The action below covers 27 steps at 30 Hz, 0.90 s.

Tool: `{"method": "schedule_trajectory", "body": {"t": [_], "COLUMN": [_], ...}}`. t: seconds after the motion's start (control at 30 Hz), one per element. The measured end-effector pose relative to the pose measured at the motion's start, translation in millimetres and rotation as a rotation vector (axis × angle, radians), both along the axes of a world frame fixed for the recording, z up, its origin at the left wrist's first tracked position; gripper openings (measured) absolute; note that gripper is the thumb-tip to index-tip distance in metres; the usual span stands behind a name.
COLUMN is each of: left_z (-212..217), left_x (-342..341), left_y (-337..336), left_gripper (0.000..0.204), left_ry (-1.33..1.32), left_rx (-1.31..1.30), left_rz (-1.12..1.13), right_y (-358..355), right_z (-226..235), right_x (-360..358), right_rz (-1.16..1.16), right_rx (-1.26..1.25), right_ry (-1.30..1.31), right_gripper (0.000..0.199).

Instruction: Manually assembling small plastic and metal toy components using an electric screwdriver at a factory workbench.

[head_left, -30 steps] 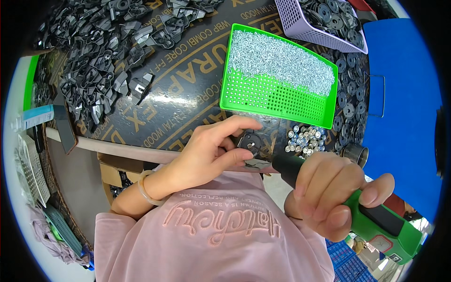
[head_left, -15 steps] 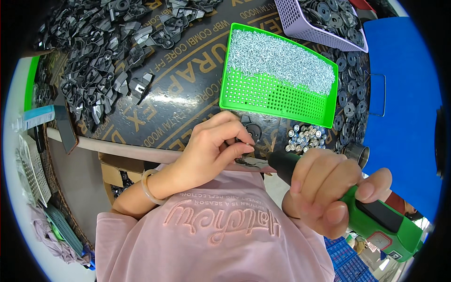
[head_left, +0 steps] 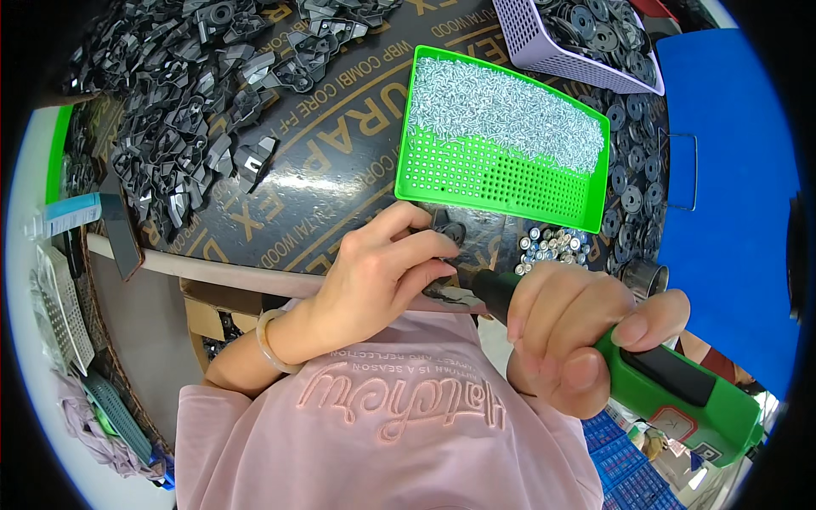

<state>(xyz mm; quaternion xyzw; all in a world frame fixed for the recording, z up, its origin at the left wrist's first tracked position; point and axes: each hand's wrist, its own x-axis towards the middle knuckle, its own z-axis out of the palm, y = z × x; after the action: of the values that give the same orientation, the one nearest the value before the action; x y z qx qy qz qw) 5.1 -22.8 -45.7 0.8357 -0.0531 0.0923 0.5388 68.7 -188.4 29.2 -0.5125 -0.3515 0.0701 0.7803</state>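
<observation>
My right hand [head_left: 578, 340] is wrapped round a green power screwdriver [head_left: 693, 408] with a black grip panel. Its dark nose points left, toward the fingertips of my left hand [head_left: 370, 272]. That hand is closed in a pinch at the table's front edge, holding a black plastic part [head_left: 449, 226] partly hidden by the fingers. Just past the fingers the screwdriver's tip meets or nearly meets the part; contact cannot be made out. Beyond my hands stands a green perforated tray [head_left: 501, 209] with many small silvery screws [head_left: 510, 110].
Small round metal pieces [head_left: 552, 246] lie right of my left hand, near a metal cup [head_left: 646, 276]. Black discs [head_left: 633, 161] line the right side below a lilac basket [head_left: 535, 53]. Black plastic parts [head_left: 187, 127] are heaped at far left. A blue panel [head_left: 731, 187] stands at right.
My right hand and the screwdriver have moved left, bringing the nose closer to my left fingertips. The left hand has shifted slightly and still pinches the part.
</observation>
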Motion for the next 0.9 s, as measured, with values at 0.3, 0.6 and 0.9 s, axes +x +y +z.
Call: {"method": "schedule_trajectory", "body": {"t": [0.3, 0.6, 0.9], "left_z": [-2.1, -3.3, 1.6], "left_x": [-1.5, -0.9, -6.2], "left_y": [-2.6, -6.6, 0.0], "left_gripper": [0.047, 0.046, 0.048], "left_ry": [0.205, 0.189, 0.269], "left_rx": [-0.275, -0.329, -0.368], "left_rz": [-0.030, -0.034, -0.040], "right_y": [-3.3, -1.2, 2.5], "right_z": [4.0, 3.3, 4.0], "right_x": [2.2, -2.4, 1.0], "right_rz": [0.027, -0.030, 0.057], "right_rx": [-0.002, 0.005, -0.021], "right_ry": [-0.037, -0.043, -0.092], "right_gripper": [0.030, 0.030, 0.031]}}
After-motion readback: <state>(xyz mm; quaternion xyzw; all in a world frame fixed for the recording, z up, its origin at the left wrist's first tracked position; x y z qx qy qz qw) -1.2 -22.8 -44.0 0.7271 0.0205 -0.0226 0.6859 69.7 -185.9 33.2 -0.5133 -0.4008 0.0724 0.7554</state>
